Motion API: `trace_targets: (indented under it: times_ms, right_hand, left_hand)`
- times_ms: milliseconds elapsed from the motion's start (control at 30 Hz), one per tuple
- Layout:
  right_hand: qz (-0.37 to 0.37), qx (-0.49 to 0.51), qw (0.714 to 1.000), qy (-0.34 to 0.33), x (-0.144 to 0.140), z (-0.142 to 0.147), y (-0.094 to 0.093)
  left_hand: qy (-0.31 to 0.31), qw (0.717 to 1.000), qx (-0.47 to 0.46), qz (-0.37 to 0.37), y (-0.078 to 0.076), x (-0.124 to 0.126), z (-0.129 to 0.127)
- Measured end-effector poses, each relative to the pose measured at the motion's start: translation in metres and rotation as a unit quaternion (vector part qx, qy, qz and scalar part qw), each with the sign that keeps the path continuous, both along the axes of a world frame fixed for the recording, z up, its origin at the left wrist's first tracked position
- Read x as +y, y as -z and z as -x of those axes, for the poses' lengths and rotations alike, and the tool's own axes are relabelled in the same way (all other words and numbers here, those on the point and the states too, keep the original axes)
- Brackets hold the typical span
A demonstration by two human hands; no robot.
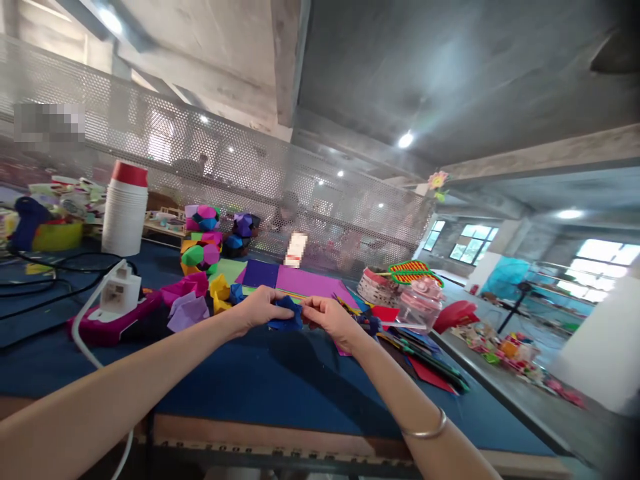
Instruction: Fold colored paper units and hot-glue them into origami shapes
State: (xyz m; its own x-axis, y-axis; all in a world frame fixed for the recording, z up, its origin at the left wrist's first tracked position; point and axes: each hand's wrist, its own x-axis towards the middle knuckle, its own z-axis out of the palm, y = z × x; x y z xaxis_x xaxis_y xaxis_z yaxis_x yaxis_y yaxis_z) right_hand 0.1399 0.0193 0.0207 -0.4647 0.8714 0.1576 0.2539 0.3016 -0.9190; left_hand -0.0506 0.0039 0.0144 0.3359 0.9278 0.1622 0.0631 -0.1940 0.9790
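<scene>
Both of our hands, left hand (260,308) and right hand (327,319), pinched the folded dark blue paper (286,315) at frame centre; we judged creases needed firm, aligned pressing.

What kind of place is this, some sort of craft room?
Probably a paper-craft workbench in a large industrial hall. Both hands, left hand and right hand, hold a folded blue paper piece over a blue table. Coloured paper sheets and finished paper balls lie beyond, before a perforated metal screen.
</scene>
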Motion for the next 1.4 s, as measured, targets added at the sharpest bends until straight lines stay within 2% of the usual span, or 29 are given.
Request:
trace_targets:
  times_ms: [133,333,700,933,1100,1233,1400]
  right_hand:
    - [0.032,0.044,0.998,-0.009,0.000,-0.003,0.009]
    - [0.064,0.056,0.996,-0.030,-0.003,-0.005,0.008]
    - [0.088,0.048,0.995,-0.032,-0.003,-0.007,0.009]
    - [0.126,0.076,0.986,-0.078,-0.004,-0.008,0.009]
    - [0.136,0.072,0.985,-0.078,-0.005,-0.008,0.008]
    - [0.130,0.070,0.986,-0.075,-0.005,-0.009,0.009]
    - [0.080,0.039,0.993,-0.076,-0.006,-0.009,0.010]
  left_hand:
    - [0.021,0.999,0.007,-0.026,0.005,0.004,0.000]
    - [0.029,0.997,0.052,-0.050,0.011,0.008,0.001]
    - [0.062,0.995,0.057,-0.047,0.008,0.004,0.001]
    - [0.074,0.994,0.057,-0.063,0.004,0.000,0.000]
    - [0.087,0.992,0.064,-0.069,0.003,-0.001,0.001]
    - [0.094,0.991,0.067,-0.070,0.004,-0.001,0.001]
    - [0.091,0.988,0.091,-0.084,0.005,0.000,0.000]
